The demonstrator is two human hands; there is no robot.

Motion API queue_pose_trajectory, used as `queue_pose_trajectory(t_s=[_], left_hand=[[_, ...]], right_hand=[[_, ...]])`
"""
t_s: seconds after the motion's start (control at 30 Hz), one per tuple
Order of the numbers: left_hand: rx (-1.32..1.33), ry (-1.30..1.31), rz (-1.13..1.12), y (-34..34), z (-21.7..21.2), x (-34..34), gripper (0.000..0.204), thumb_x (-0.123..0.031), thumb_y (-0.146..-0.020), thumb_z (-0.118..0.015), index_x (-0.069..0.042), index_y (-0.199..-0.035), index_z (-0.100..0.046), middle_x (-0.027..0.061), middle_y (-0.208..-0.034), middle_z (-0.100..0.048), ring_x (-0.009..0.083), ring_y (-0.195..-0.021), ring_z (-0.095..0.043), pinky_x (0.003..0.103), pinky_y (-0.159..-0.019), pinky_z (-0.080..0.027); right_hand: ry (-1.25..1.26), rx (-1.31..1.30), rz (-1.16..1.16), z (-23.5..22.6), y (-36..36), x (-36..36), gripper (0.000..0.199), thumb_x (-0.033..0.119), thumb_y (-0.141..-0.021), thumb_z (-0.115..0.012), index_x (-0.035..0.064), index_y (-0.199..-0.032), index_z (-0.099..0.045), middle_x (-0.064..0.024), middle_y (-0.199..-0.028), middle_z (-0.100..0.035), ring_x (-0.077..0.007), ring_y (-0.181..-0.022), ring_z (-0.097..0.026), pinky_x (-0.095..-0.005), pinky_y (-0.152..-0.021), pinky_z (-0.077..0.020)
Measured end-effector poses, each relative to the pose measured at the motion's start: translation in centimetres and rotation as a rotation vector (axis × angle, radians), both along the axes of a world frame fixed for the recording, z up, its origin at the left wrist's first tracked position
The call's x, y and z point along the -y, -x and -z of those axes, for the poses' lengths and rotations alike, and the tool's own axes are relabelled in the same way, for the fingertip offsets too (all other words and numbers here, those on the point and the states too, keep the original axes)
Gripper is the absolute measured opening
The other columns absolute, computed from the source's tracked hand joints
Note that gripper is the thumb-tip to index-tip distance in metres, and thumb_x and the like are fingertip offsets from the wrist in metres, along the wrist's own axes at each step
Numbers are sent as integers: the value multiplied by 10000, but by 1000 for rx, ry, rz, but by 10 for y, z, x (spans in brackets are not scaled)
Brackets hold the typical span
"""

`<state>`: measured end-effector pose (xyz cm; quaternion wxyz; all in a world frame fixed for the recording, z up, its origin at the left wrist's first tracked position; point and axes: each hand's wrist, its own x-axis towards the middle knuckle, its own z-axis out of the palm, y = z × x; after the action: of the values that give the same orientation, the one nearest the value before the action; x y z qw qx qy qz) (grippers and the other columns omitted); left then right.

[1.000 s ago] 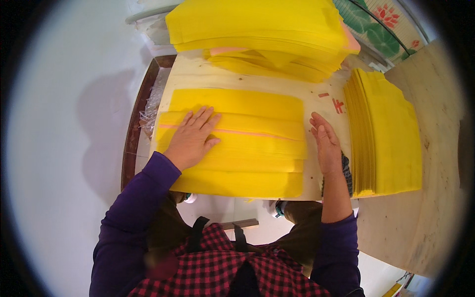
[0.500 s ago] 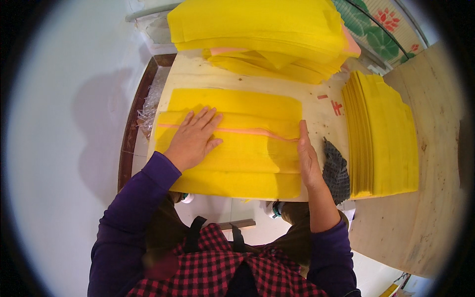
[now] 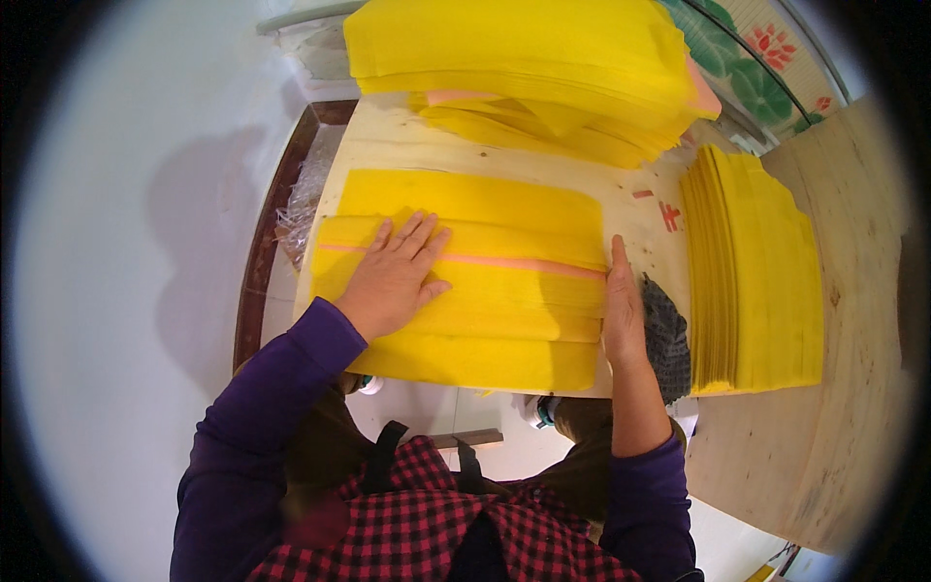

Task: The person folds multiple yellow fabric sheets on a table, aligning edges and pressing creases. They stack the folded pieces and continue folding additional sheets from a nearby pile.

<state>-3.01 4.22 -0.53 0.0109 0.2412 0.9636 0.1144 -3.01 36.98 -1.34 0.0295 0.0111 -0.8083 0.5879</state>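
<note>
A folded yellow cloth-like sheet (image 3: 475,359) lies on the wooden table in front of me, over another flat yellow piece (image 3: 485,194) that shows along its far side. Across the folded part runs a thin pink strip (image 3: 524,263). My left hand (image 3: 393,276) rests palm down on the left half of the fold, fingers spread, covering part of the strip. At the right end, my right hand (image 3: 623,306) stands on edge with its fingers stretched out, against or right beside the fold's edge. Its palm side is hidden; nothing shows in its grip.
A tall yellow stack (image 3: 524,48) with pink layers sits at the far side. Another yellow stack (image 3: 761,276) stands at the right. A dark grey cloth (image 3: 667,339) lies beside my right wrist. Small red pieces (image 3: 669,215) are on the table (image 3: 388,131). Clear plastic (image 3: 296,218) is at the left.
My right hand has moved slightly right along the fold's end. The pink strip's right part, wavy before, now lies straighter. My left hand keeps its place on the sheet; the whole view has shifted a little.
</note>
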Motion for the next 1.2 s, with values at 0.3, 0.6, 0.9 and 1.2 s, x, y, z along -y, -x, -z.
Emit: queue_pose_trajectory(t_s=[0.3, 0.6, 0.9, 1.2], left_hand=[[-23, -54, -1, -3, 9, -1, 667, -369, -912, -562, -59, -1453, -323, 166, -1538, -248, 301, -1442, -194, 482, -1170, -111], [-85, -108, -1, -5, 16, 2, 667, -436, -917, -535, -67, -1441, -349, 171, -1520, -289, 303, -1432, -221, 506, -1161, -118], [-105, -138, -2, -5, 19, 2, 638, -432, -922, -526, -77, -1431, -376, 168, -1510, -309, 304, -1428, -230, 512, -1160, -118], [-157, -155, -5, 2, -2, 16, 539, -353, -935, -524, -71, -1388, -443, 175, -1478, -361, 329, -1396, -295, 517, -1147, -178]], right_hand=[[-362, -180, -55, -20, 7, 10, 613, 381, -1014, -345, -33, -1460, -273, -238, -1533, -232, -339, -1436, -208, -375, -1157, -157], [-575, -299, -262, -39, 11, 69, 604, 360, -1008, -405, -35, -1450, -291, -262, -1516, -245, -390, -1429, -193, -445, -1159, -151], [-612, -180, -144, -19, 31, 55, 546, 333, -988, -486, 26, -1427, -378, -221, -1515, -282, -365, -1416, -243, -434, -1138, -227], [-473, -12, -9, 0, 29, 13, 506, 278, -979, -527, 53, -1417, -412, -174, -1526, -297, -294, -1382, -344, -366, -1097, -317]])
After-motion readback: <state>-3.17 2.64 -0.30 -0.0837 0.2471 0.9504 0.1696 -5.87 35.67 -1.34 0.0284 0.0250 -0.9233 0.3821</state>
